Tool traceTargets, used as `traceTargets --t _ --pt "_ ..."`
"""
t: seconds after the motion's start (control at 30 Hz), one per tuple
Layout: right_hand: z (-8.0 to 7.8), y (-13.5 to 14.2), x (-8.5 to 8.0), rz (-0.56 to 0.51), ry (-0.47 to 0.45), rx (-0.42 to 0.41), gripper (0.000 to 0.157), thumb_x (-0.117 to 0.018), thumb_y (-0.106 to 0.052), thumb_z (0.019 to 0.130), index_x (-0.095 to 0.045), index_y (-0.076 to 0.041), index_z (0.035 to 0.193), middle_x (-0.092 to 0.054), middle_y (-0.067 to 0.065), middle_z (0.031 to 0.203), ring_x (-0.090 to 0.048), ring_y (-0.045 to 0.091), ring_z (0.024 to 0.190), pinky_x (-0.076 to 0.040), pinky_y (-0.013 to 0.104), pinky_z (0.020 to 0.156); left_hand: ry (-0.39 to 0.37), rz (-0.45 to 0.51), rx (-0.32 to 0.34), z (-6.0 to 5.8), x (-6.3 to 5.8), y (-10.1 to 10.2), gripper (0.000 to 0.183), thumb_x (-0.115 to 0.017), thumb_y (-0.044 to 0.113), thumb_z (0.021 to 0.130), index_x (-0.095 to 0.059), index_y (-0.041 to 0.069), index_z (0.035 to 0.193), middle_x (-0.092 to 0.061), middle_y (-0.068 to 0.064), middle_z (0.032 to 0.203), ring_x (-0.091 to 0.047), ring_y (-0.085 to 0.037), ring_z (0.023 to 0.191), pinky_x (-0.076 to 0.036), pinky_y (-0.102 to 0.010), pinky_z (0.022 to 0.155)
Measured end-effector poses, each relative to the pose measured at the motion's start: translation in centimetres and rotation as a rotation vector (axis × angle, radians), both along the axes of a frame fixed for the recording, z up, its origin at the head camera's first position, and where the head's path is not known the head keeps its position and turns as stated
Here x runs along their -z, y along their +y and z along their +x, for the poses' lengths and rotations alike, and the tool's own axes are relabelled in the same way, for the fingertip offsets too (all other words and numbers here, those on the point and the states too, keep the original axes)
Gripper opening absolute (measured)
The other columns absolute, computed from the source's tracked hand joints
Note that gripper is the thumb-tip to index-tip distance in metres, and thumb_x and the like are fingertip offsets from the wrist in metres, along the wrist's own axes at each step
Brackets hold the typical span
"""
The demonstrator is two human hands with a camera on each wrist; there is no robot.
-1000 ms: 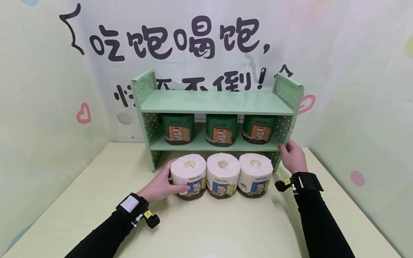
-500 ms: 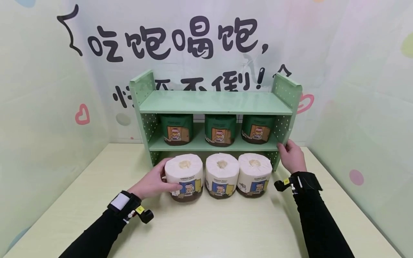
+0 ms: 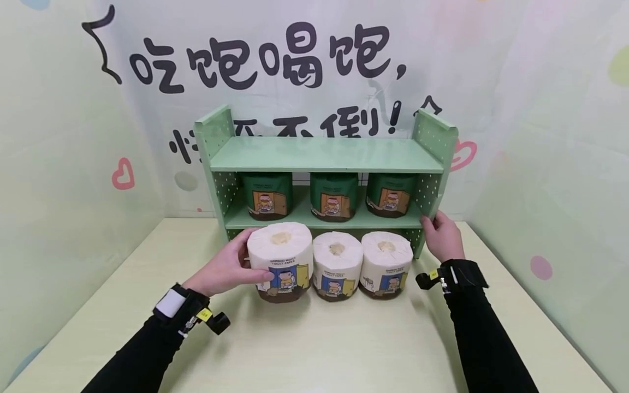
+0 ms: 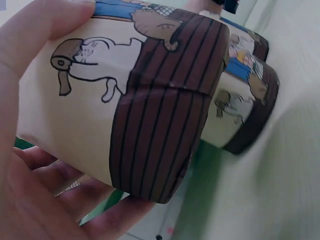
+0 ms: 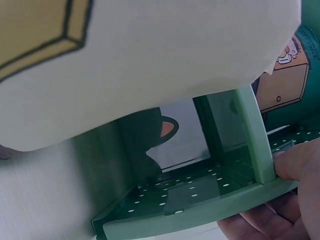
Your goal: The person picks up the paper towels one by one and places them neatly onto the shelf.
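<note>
My left hand [image 3: 228, 268] grips a white toilet paper roll [image 3: 280, 262], thumb across its front and fingers behind it. That roll is raised off the table, and the left wrist view shows its brown striped base [image 4: 160, 110] tilted. Two more white rolls, a middle one [image 3: 338, 267] and a right one [image 3: 386, 266], stand upright side by side on the table. At the right, my right hand [image 3: 443, 237] holds the side panel of a green shelf [image 3: 326, 155]. The right wrist view shows its thumb on the inner side and its fingers beneath the panel edge.
On the middle board stand three green toilet paper rolls, at left [image 3: 267, 196], centre [image 3: 334, 197] and right [image 3: 390, 195]. A printed cloth backdrop [image 3: 295, 60] hangs behind. The pale table [image 3: 334, 349] extends in front.
My left hand has drawn the left white roll to the left, away from the middle one, and then lifted it. My right hand stays on the shelf's side panel.
</note>
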State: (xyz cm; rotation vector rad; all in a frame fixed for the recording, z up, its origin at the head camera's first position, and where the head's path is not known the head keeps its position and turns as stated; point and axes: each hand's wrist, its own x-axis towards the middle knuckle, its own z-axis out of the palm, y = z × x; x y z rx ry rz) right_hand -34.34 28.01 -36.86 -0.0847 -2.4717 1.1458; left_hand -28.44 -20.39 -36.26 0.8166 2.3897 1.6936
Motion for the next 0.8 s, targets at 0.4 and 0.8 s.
traceTargets --t 0.4,0.8 --pt "0.1 -0.1 0.0 0.002 -0.008 -0.002 0.048 -0.048 -0.029 0.118 -0.058 0.003 0.152 -0.069 0.033 0.141 -0.07 0.05 0.126 -0.056 0.061 0.102 0.118 0.028 0.066 -0.1 -6.6 4.6 0.093 -0.089 0.022 0.087 -0.04 0.011 0.165 -0.06 -0.019 0.155 -0.066 -0.039 0.135 -0.062 -0.05 0.105" --pt "0.0 0.1 0.0 -0.009 -0.003 -0.004 0.048 -0.049 -0.029 0.118 -0.058 0.003 0.152 -0.068 0.033 0.142 -0.068 0.05 0.129 -0.055 0.063 0.108 0.212 0.037 0.029 -1.5 -13.6 9.2 0.081 -0.085 0.021 0.091 -0.045 0.016 0.162 -0.066 -0.011 0.148 -0.068 -0.03 0.129 -0.062 -0.049 0.105"
